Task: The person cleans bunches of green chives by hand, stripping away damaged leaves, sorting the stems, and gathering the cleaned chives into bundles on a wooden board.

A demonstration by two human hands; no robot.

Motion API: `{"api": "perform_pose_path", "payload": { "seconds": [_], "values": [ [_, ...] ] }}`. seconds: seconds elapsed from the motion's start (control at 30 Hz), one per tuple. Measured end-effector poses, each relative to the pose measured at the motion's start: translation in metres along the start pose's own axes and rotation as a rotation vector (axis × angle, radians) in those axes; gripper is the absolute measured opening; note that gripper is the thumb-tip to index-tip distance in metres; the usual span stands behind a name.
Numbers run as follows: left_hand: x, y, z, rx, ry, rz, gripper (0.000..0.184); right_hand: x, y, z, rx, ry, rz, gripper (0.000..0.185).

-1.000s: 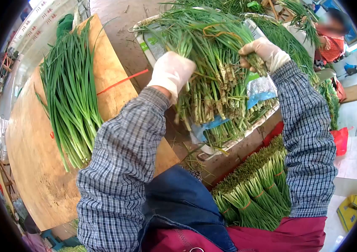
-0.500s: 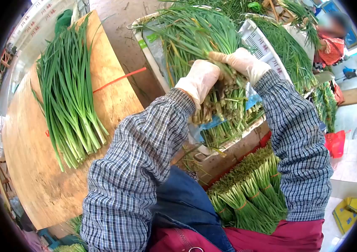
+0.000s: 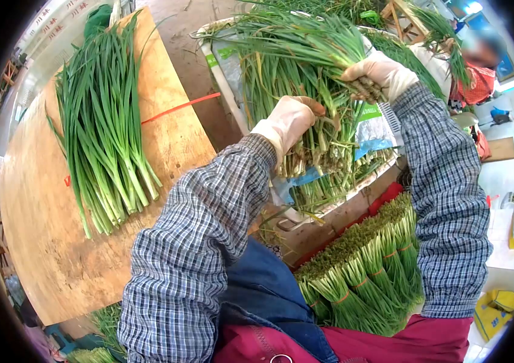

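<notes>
Seemingly sorting, clutching a leafy bunch [image 3: 335,51] by its root ends in the right hand [image 3: 384,74] above the white crate [image 3: 225,89], apparently pinching stalks [image 3: 323,142] with the left hand [image 3: 287,121], probably needing a gentle pull next.

A head-worn camera gives one wide, round-edged view, facing forward and down from near behind the left hand [image 3: 287,124] and right hand [image 3: 384,75], beside the right edge of the desk [image 3: 30,187].

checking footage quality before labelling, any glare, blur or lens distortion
Head view: fisheye curvature, black corners, the wooden table seemingly bowed; head view: bright glare, upper right; head view: blur over a co-worker's head, while the bunch of greens in the right hand looks fairly clear.
</notes>
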State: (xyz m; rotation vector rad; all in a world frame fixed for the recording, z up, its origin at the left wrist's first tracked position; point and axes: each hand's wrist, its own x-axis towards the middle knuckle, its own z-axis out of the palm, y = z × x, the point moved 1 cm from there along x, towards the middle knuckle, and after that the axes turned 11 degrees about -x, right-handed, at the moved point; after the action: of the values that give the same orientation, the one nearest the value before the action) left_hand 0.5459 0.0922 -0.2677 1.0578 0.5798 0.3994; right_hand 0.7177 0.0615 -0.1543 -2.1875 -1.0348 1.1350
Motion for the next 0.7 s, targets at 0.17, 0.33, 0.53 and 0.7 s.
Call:
{"api": "perform_pose_path", "payload": {
  "seconds": [0.17,0.33,0.53,0.7],
  "values": [
    [-0.007,0.010,0.018,-0.043,0.015,-0.120,0.021,0.001,0.009,-0.001,-0.010,0.005,0.054,0.022],
    [-0.008,0.012,0.039,-0.389,0.016,-0.205,0.019,-0.003,0.014,0.020,0.158,-0.012,0.081,0.016],
    [-0.002,0.018,0.040,-0.492,0.037,-0.071,0.018,-0.002,0.022,0.025,0.135,0.004,0.120,0.015],
    [0.002,0.010,0.031,-0.042,-0.086,-0.133,0.033,-0.004,0.037,0.044,0.192,0.090,0.092,0.006]
  ]
}}
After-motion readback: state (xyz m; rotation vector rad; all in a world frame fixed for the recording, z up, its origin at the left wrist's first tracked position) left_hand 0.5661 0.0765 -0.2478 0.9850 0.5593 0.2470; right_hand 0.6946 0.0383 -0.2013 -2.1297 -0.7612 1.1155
